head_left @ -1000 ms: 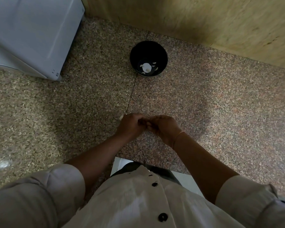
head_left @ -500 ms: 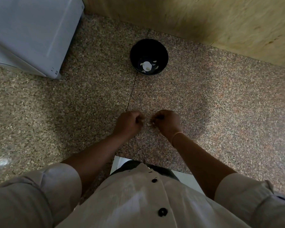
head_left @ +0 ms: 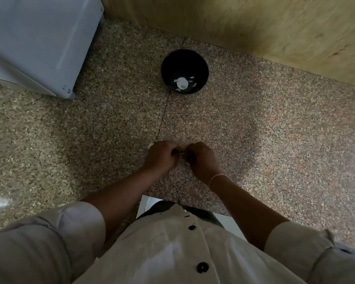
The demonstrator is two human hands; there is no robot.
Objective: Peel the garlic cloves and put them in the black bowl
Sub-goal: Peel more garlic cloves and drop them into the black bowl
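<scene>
Mid-frame, the left hand point(head_left: 161, 158) curls round a garlic clove point(head_left: 151, 145) peeking out at its upper-left edge. The right hand point(head_left: 202, 160) curls against it, its hold unclear. The black bowl point(head_left: 184, 58) sits well above.

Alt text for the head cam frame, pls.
The left hand and right hand are close together over a speckled stone counter, fingers curled, pinching a small item that they mostly hide. Beyond them stands a black bowl holding white garlic pieces; a white appliance sits far left.
</scene>
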